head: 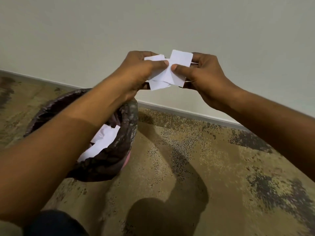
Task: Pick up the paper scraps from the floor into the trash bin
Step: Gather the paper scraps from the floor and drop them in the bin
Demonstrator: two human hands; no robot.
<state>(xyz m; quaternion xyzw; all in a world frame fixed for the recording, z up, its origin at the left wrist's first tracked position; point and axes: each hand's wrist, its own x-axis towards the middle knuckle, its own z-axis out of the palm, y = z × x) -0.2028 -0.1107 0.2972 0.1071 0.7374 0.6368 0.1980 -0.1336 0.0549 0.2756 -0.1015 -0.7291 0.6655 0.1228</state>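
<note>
Both hands, left hand (136,72) and right hand (202,77), pinch white paper scraps (167,72) above, perhaps just beyond, the lined trash bin (119,150).

A patterned beige and brown carpet (196,167) is laid up to a pale skirting board (187,113), above which a plain off-white wall (153,23) is seen. Shadows are cast across the carpet.

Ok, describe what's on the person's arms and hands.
Nothing: both forearms are bare, with no sleeves in view. The left hand and right hand wear no gloves, and no rings, watch or bracelets show. Thumbnails are short and unpainted.
</note>
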